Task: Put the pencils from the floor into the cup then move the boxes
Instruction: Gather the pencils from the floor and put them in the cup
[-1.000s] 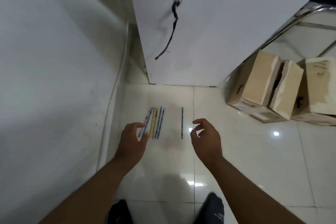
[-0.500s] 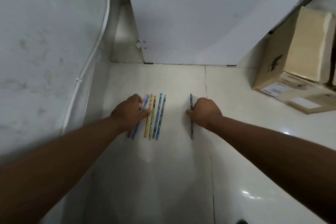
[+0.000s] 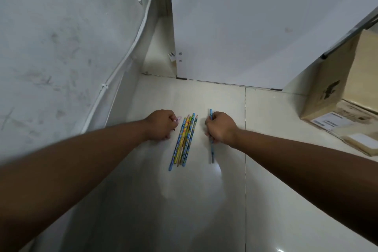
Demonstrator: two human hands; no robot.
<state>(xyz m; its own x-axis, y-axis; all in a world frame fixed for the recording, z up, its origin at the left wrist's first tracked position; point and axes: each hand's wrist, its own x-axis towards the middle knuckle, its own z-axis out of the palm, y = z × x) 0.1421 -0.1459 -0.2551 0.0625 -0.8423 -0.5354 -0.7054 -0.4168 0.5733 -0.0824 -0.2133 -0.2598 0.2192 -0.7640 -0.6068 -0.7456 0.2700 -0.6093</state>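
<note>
Two pencils are being taken: the right hand [image 3: 222, 128] is closed on a lone blue pencil [image 3: 212, 150], the left hand [image 3: 161, 124] on a pink pencil [image 3: 178, 118]. A bundle of pencils [image 3: 184, 141] lies on the floor [image 3: 204, 200] between them. No cup is seen. Cardboard boxes [image 3: 335, 96] sit unmoved at right; nothing blocks the reach.

The thin wooden pencils lying together [image 3: 185, 141] show blue, yellow and orange printed patterns. The single pencil [image 3: 212, 150] is blue with small marks. The glossy floor tiles [image 3: 204, 200] are cream-white. The cardboard box [image 3: 335, 96] is light brown with a black print.
</note>
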